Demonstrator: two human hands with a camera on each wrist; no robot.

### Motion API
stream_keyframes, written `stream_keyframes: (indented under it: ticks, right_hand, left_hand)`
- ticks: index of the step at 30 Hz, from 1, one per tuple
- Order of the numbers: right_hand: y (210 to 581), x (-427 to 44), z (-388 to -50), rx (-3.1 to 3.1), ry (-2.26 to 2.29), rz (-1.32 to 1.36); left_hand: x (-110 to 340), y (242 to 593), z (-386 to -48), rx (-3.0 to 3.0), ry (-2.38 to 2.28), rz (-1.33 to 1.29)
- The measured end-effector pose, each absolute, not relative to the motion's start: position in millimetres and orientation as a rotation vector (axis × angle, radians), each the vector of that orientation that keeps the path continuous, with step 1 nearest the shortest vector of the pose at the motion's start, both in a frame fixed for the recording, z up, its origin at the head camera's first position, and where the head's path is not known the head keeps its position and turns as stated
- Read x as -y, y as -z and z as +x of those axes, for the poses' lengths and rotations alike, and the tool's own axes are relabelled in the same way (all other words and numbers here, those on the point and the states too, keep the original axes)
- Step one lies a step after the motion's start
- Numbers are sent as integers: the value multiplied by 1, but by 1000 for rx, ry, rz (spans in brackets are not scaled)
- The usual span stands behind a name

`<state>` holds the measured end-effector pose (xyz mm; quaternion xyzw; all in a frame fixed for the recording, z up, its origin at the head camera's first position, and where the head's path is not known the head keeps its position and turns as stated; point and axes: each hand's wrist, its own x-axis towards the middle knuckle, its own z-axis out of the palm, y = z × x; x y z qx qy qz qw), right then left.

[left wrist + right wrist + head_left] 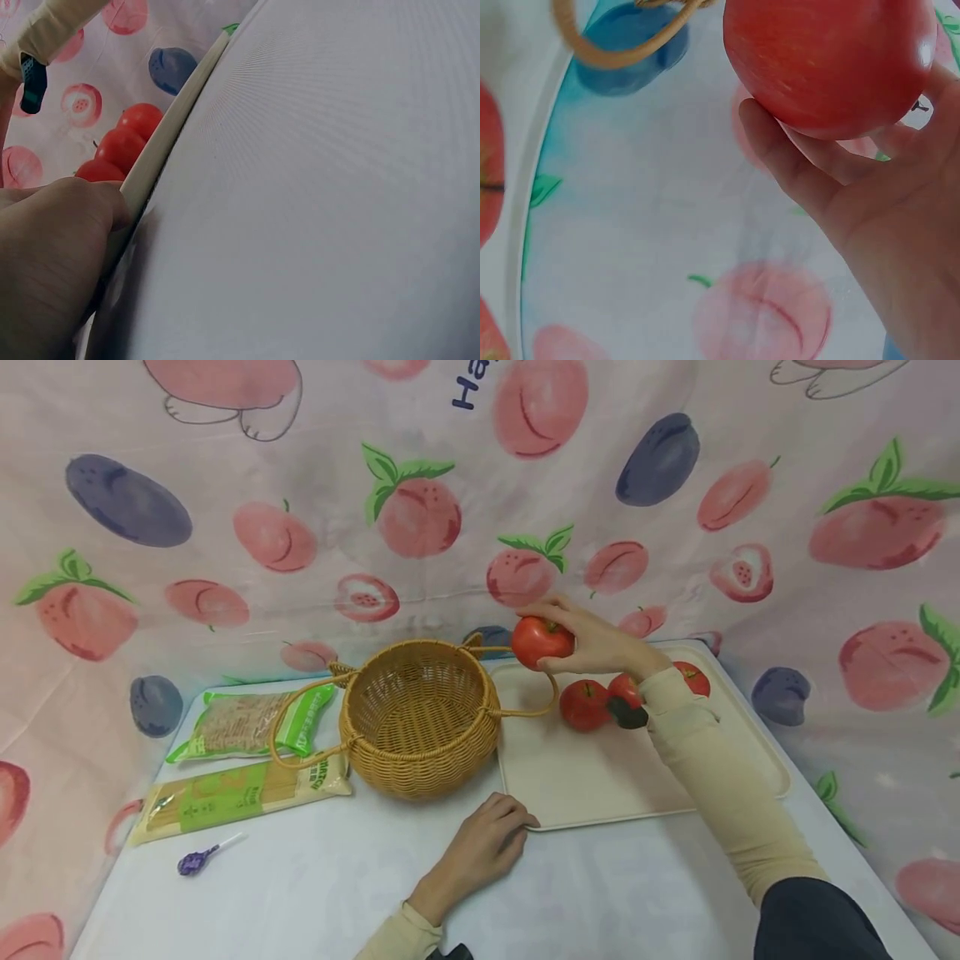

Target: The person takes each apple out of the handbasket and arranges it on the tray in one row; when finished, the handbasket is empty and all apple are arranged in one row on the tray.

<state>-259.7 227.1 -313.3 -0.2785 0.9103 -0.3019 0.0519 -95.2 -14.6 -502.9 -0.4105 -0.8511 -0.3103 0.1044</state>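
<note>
A red tomato is held up by my right hand, between thumb and fingers, just right of the wicker basket. The right wrist view shows the tomato large, with fingers beneath it. Looking into the basket, I see only its woven bottom. My left hand grips the near left corner of the cream tray; its curled fingers lie at the rim. On the tray sit more tomatoes, in a row partly hidden by my right forearm. The left wrist view shows them beyond the tray rim.
Left of the basket lie a green-edged food packet, a long noodle pack and a purple lollipop. The basket's looped handles stick out both sides, one over the tray. A fruit-print cloth hangs behind the white table.
</note>
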Motion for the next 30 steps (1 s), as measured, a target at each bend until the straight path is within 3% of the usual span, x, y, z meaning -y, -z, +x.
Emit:
stream_keyframes:
  ticks: [19, 30]
  right_hand:
    - [338, -286, -254, -2910, 883, -568]
    - [354, -322, -255, -2993, 861, -578]
  left_hand:
    - [15, 504, -96, 2513, 917, -1214]
    - [15, 505, -96, 2507, 909, -1212]
